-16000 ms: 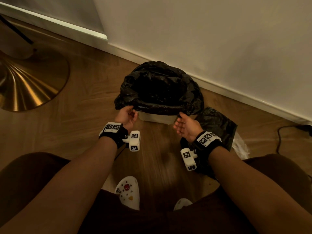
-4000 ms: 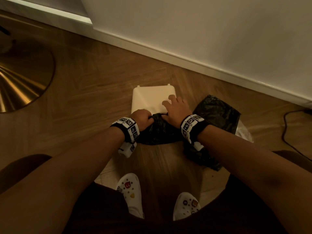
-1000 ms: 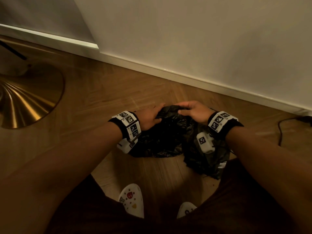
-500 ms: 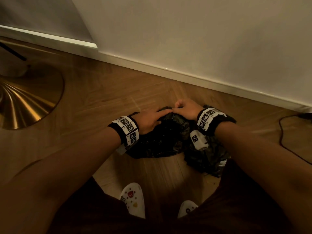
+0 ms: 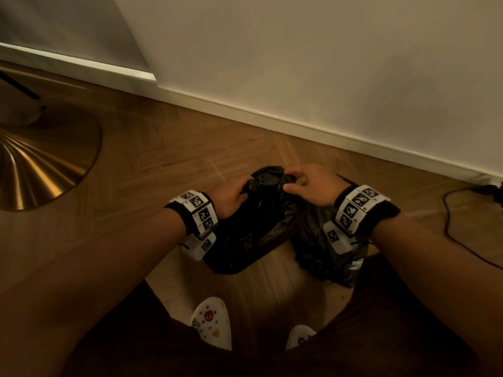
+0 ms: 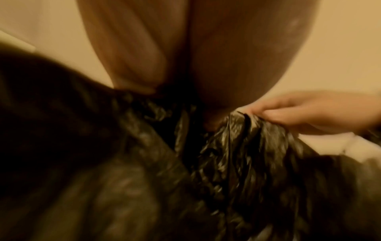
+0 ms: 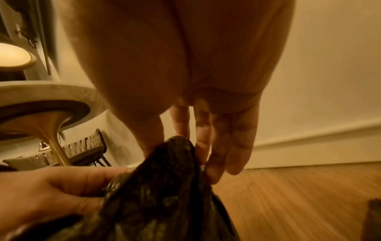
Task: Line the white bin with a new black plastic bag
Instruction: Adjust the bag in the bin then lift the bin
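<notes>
A crumpled black plastic bag (image 5: 253, 229) stands bunched on the wooden floor in front of me. My left hand (image 5: 243, 190) grips its gathered top from the left. My right hand (image 5: 292, 183) pinches the same top from the right, thumb against fingers. In the left wrist view the bag (image 6: 226, 163) hangs below my palm, with the right hand (image 6: 309, 114) at its edge. The right wrist view has the bag (image 7: 164, 187) between my right fingers (image 7: 216, 146) and the left hand (image 7: 51, 192). No part of the white bin shows.
A second black bag (image 5: 326, 257) lies crumpled under my right wrist. A gold flared base (image 5: 40, 159) stands at the left. The wall's white skirting (image 5: 272, 115) runs behind. A black cable (image 5: 457, 227) trails at the right. My white clogs (image 5: 212, 322) are below.
Half a second ago my hands met at the bag's top; now the right hand has shifted a little to the right. Both still hold the bunched plastic.
</notes>
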